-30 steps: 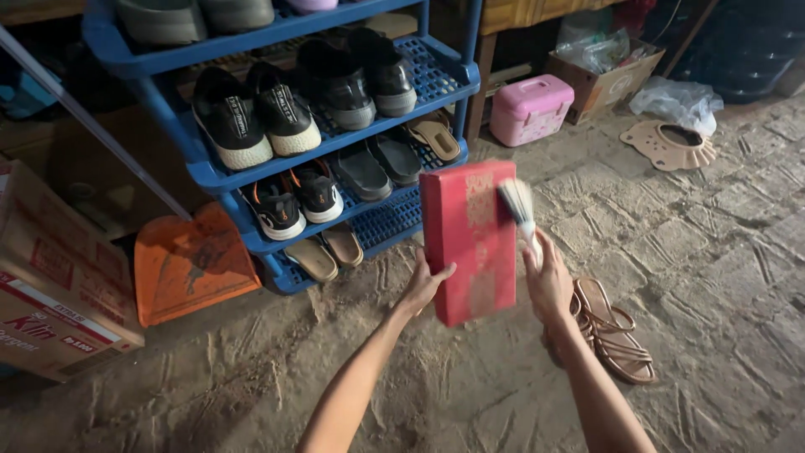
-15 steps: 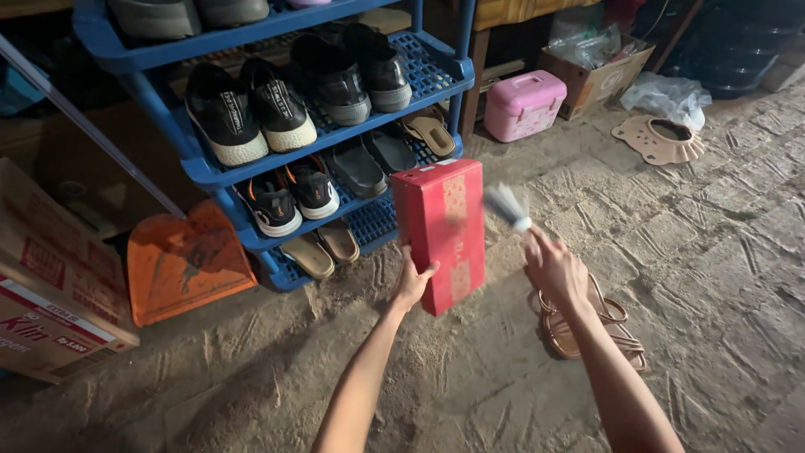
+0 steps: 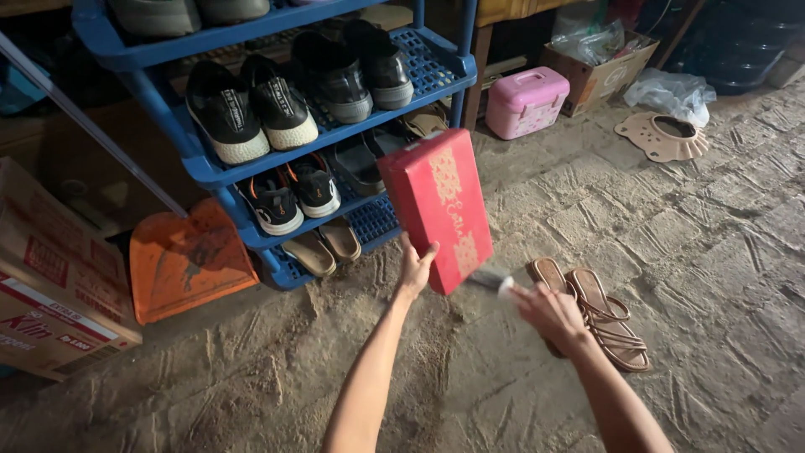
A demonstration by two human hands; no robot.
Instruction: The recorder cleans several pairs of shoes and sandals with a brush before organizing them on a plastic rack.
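red box (image 3: 436, 205) | left hand (image 3: 415, 268) grips its lower edge | right hand (image 3: 549, 310) closed on blurred, probably brush (image 3: 490, 281)

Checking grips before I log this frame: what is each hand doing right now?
Left hand: holding up the red box by its lower edge.
Right hand: closed on a small brush, bristles by the box's lower corner.

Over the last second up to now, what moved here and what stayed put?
The right hand swept its small brush from the upper right edge of the red box down to its lower corner. The left hand kept its grip on the box's lower edge, and the box tilted more. The sandals on the floor, the blue shoe rack and the orange dustpan did not move.
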